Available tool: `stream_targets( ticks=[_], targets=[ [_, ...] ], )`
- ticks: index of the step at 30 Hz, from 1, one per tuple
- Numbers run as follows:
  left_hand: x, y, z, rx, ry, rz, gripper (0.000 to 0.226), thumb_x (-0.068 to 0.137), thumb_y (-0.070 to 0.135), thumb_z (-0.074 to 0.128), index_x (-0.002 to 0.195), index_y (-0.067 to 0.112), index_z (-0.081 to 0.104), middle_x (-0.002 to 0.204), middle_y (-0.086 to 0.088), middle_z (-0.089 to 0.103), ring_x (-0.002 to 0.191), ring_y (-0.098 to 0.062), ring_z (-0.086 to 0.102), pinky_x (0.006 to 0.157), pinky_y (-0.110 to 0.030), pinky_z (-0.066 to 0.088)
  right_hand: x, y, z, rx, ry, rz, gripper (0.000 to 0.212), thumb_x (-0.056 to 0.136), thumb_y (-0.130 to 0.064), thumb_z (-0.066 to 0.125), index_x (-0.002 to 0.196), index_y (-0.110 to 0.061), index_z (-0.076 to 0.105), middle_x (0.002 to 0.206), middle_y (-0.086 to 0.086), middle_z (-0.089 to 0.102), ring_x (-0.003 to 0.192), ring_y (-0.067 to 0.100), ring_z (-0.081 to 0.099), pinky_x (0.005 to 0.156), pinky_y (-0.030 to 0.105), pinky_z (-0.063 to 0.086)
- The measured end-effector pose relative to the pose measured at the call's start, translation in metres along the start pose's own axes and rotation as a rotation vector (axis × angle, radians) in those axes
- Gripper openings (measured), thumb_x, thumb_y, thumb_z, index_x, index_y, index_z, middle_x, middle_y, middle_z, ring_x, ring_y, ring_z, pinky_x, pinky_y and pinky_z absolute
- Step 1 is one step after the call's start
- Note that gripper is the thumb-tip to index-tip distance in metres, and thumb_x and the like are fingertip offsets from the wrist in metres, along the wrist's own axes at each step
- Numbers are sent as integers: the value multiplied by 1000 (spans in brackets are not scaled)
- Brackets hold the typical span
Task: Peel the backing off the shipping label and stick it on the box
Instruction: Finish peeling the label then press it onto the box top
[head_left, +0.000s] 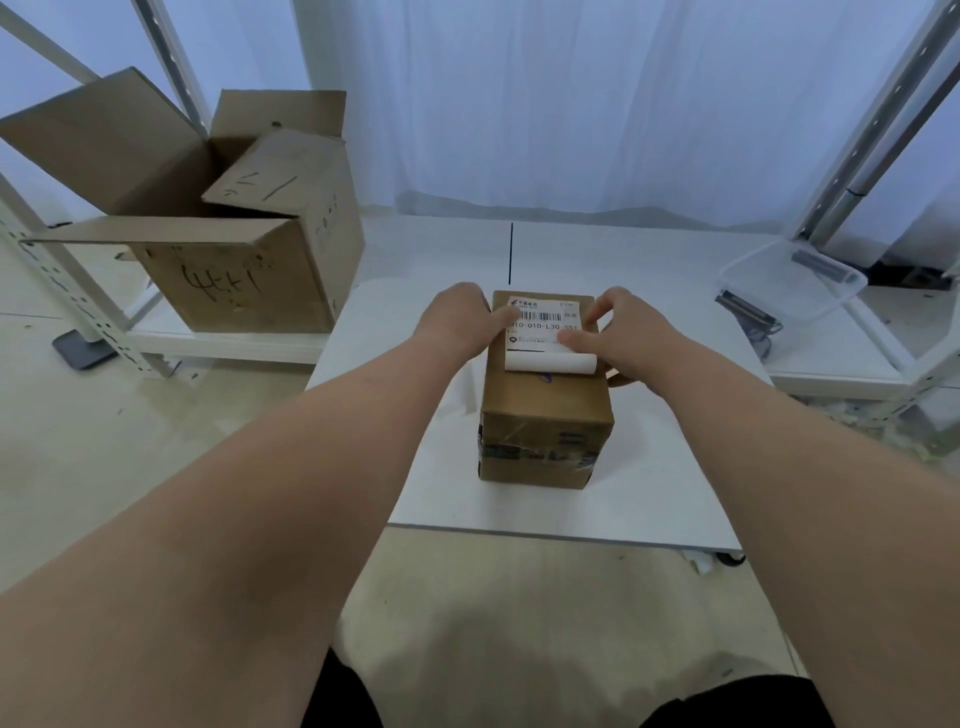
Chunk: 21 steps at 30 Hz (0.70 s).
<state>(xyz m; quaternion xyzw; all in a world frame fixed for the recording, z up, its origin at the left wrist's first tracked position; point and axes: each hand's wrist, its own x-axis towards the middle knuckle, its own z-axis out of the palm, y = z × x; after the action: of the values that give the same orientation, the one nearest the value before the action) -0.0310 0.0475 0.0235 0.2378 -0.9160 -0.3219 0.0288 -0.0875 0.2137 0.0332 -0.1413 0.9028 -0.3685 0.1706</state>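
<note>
A small brown cardboard box (545, 415) stands on the white table (649, 467). A white shipping label (543, 325) with a barcode lies on the box's top, its near end curled up in a roll. My left hand (457, 317) rests at the label's left edge, thumb on the label. My right hand (618, 332) is at the label's right side; its thumb presses on the label and its fingers touch the far right corner. Whether backing is still under the curl is hidden.
A large open cardboard box (234, 249) with handwriting sits on a low shelf at the left. A clear plastic tray (789, 280) lies on the right shelf beside metal rack posts (872, 130). White curtains hang behind the table.
</note>
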Motion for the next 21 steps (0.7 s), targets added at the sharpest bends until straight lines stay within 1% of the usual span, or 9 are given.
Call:
stream_targets(
  ticks=[2,4,7,9,11,15,16,18,21],
  targets=[
    [1,-1,1,16,61,25,43,90,46,55,108,7,56,110,-9,64,89,-21,55,74,-31,44,-2,4,-2,37,-39,11,42,84,-33,69,114,-15,46,108,6,57,81,21,62,65,33,54],
    [1,2,4,-2,-26,7,59,85,49,60,125,9,46,118,-6,58,94,-19,51,76,-30,43,-2,5,-2,59,-42,4,45,84,-31,69,118,-16,45,116,8,56,94,25,61,66,32,52],
    [2,6,7,-51,-232,-73,93,73,60,67,141,14,25,132,-7,48,113,-25,51,86,-37,51,-1,3,1,32,-21,-51,64,84,-27,69,137,-19,34,135,11,48,115,28,52,84,34,47],
    [4,3,7,-54,-259,-91,98,71,63,67,145,18,20,136,-8,45,117,-27,49,91,-41,50,-1,0,2,17,-37,-89,78,86,-21,68,148,-21,20,148,10,37,131,28,41,98,34,41],
    [6,0,9,-106,-274,-79,92,74,60,66,144,21,22,134,-3,47,110,-23,49,87,-38,48,-1,-3,0,-6,-82,-129,84,88,-16,65,152,-21,11,155,7,27,139,26,32,103,30,36],
    [19,-2,9,-198,-153,-31,65,80,53,64,130,17,43,110,-1,58,87,-15,54,67,-26,46,5,-8,-4,5,-153,-141,80,90,-7,60,152,-22,11,153,6,30,128,23,44,84,22,39],
    [21,-2,8,-207,-121,-23,60,82,52,63,126,15,46,105,0,58,86,-15,54,67,-27,46,7,-8,-4,35,-155,-131,79,90,-6,60,152,-22,13,151,6,32,120,20,47,82,21,40],
    [27,-3,8,-183,-58,2,53,86,50,59,122,12,51,104,-1,58,91,-18,56,77,-32,50,10,-7,-4,107,-149,-103,76,89,-5,61,151,-20,19,149,5,34,107,13,45,81,20,40],
    [32,-8,13,-66,70,80,41,92,45,51,108,9,62,100,-6,66,88,-20,59,77,-31,47,15,-3,0,136,-92,-100,66,89,-7,62,146,-14,31,146,6,38,112,13,44,85,21,39]
  ],
)
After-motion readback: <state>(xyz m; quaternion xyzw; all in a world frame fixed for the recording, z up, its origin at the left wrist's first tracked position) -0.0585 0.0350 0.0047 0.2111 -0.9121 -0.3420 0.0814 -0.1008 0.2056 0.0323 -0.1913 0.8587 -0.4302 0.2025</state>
